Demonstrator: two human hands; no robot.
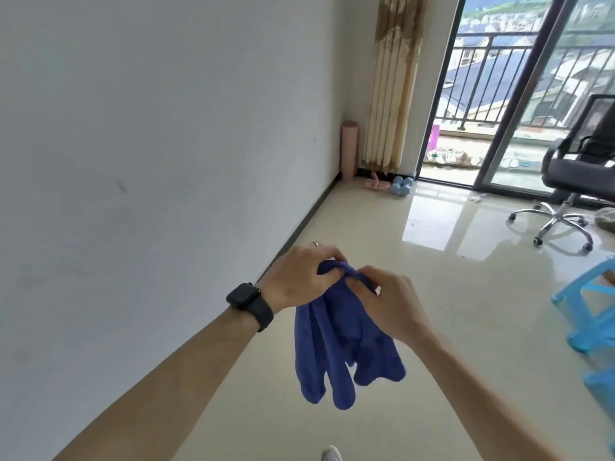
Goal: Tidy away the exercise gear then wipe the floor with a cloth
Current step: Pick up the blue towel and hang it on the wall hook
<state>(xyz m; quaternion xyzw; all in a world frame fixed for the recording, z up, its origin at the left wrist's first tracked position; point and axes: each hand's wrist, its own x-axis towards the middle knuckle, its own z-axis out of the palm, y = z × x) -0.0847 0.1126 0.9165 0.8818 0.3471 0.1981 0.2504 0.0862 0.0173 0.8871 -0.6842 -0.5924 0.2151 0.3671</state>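
The left hand (299,274) and right hand (389,301) both pinch the bunched top of a blue cloth (332,344), fingers curled into it. The cloth hangs lengthwise straight down, clear of the floor (366,227). In the far corner a pink rolled mat (349,149) stands upright, with blue dumbbells (401,187) lying near it.

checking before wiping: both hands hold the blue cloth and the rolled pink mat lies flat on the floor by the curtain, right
No. The head view shows the rolled pink mat standing upright by the curtain; the left hand and right hand do hold the blue cloth.
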